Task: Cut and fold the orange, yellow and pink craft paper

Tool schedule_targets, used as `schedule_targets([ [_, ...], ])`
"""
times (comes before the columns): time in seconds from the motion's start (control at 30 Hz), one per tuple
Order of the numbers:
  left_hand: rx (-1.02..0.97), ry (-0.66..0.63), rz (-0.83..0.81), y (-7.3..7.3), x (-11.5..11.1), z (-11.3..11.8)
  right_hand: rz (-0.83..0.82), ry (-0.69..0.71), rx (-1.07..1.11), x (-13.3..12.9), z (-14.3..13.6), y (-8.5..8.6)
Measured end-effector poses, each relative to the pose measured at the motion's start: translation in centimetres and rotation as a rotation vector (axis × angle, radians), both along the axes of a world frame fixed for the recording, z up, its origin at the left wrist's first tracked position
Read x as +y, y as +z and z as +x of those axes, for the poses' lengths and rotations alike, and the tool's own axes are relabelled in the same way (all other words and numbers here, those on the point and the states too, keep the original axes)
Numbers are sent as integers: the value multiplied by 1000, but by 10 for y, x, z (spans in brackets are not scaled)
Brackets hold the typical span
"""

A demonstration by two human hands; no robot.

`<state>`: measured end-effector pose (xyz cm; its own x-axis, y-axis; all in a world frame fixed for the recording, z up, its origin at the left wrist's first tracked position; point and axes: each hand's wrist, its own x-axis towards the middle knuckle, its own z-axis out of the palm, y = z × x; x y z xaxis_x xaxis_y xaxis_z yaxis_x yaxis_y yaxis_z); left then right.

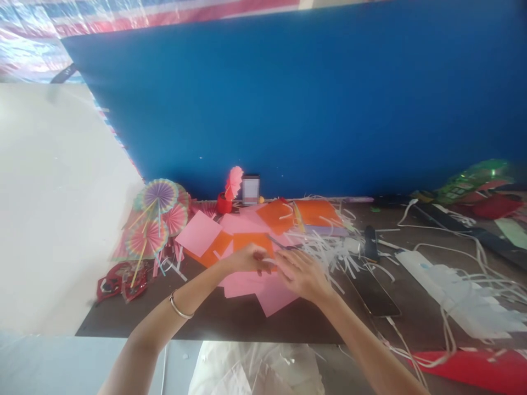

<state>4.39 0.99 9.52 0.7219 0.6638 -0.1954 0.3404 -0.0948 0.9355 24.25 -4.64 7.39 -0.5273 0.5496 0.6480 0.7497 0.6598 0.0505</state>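
Observation:
Over the pile of coloured paper, my left hand (249, 259) is closed in a pinch, with a thin white paper strip (269, 261) at its fingertips. My right hand (303, 272) meets the strip's other end, its fingers close together and slightly blurred. Just beyond the right fingers shows a dark, slender tool (278, 242), partly hidden, its kind unclear. Beneath both hands lie orange sheets (249, 240) and pink sheets (274, 296). Many loose white paper strips (329, 249) are heaped right of my right hand.
Folded paper fans (158, 196) and a red plastic-wrapped item (121, 282) sit at the left. A red pot (224, 204) stands at the back. A phone (376, 291) with a white cable (405, 345) and white sheets (453, 293) lie right. A blue panel (288, 109) rises behind.

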Motion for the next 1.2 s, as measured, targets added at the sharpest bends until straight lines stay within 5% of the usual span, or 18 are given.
schedule_targets([
  [0.2, 24, 63, 290, 2, -4, -3, -199, -18, 226, 4, -7, -2],
  [1.2, 137, 211, 515, -4, -17, 1, -264, -88, 262, 3, -23, 3],
])
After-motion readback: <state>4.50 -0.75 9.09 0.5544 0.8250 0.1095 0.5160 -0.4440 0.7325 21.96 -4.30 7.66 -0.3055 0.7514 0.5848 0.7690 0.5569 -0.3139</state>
